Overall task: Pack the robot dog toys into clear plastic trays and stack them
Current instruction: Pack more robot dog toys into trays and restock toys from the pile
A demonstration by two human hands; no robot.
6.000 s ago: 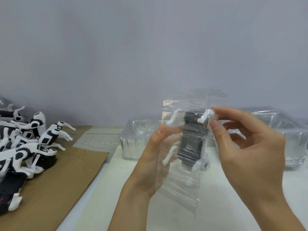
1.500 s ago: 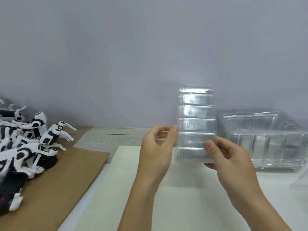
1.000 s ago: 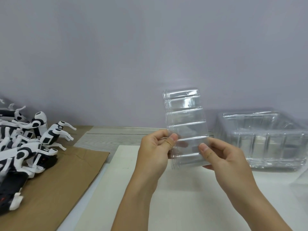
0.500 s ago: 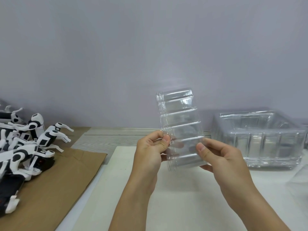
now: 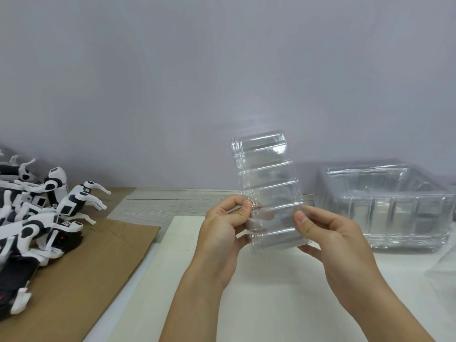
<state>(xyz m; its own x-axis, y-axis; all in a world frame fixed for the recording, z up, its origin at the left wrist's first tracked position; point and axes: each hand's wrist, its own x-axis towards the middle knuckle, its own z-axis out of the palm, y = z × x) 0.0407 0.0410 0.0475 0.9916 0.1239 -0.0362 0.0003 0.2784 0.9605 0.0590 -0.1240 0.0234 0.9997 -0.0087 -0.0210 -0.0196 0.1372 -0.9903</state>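
Observation:
I hold a clear ribbed plastic tray (image 5: 267, 183) upright in front of me, above the white board. My left hand (image 5: 223, 233) pinches its lower left edge between thumb and fingers. My right hand (image 5: 328, 233) grips its lower right edge, thumb on the front. No toy shows inside this tray. Several white and black robot dog toys (image 5: 37, 213) lie piled at the far left on brown cardboard. A stack of clear plastic trays (image 5: 385, 206) stands at the right.
A brown cardboard sheet (image 5: 98, 262) covers the left part of the table. A white board (image 5: 246, 292) lies under my hands. A grey wall rises behind. Another clear plastic piece (image 5: 446, 262) pokes in at the right edge.
Six seconds ago I held a tray with a robot dog in it; now I hold one with no toy visible. In the last second the tray tilted slightly and shifted left in my hands.

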